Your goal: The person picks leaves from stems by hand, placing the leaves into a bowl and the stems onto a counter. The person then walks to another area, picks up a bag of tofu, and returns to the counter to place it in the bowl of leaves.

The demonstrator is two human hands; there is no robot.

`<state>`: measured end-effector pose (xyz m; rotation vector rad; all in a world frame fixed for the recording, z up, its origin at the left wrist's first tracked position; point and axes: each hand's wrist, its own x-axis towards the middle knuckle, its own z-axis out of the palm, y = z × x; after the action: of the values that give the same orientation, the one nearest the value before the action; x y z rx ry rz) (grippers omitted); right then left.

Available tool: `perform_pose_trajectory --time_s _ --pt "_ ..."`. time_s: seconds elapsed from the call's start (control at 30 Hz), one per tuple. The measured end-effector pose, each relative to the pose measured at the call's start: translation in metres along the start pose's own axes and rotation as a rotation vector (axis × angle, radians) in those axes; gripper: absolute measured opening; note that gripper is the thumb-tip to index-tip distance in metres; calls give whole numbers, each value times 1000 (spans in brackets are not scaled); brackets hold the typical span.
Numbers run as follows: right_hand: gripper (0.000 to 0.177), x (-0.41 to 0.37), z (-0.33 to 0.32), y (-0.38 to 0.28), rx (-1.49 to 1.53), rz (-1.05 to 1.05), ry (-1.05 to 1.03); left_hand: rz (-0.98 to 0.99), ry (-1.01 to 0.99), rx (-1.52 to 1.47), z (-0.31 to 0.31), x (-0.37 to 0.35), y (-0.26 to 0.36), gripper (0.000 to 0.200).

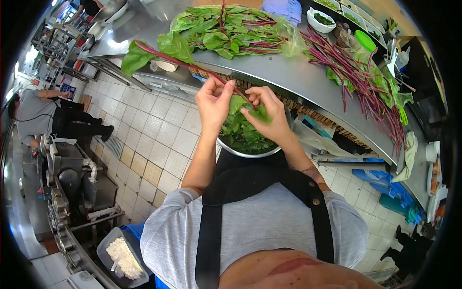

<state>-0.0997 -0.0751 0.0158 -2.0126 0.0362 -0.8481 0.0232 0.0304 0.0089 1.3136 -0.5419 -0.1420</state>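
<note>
- Left hand [215, 100] pinching 1 red-stemmed stalk [168, 57]; right hand [267, 108] closed on a blurred leaf [261, 114]
- Below them — metal bowl [250, 155] of green leaves [245, 138]
- Beyond, tabletop [288, 79] — leafy pile [224, 41], red stems [339, 62] to its right

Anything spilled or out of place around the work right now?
No spill stands out. The pale cloth looks a bit askew: it droops over the metal counter's edge, close to the loose red stems.

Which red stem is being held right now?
The leafy stem pinched in the left hand; the other stems lie on the counter.
</note>
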Motion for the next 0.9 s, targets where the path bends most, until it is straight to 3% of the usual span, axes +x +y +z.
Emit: perform_pose_trajectory --time_s 0.13,0.23,0.33,0.37,0.5,0.8,0.9 --pt "24 -2 14 16 -30 -46 119 31 -26 123 3 -7 4 12" --pt "15 -3 16 14 -1 -38 204 86 -26 -37 9 -4 9 10" --pt "8 -10 17 16 124 41 224 -119 -5 -364 11 -4 29 16" --pt "7 -13 17 18 182 71 223 -93 -8 -453 9 -3 26 18" --pt "5 -27 13 22 90 -65 129 -54 24 -627 3 2 15 25" --pt "15 -54 23 26 369 376 -84 -176 -205 -718 3 -8 8 32" --pt "16 -58 21 32 657 467 -111 -186 -242 -717 5 -10 9 31"
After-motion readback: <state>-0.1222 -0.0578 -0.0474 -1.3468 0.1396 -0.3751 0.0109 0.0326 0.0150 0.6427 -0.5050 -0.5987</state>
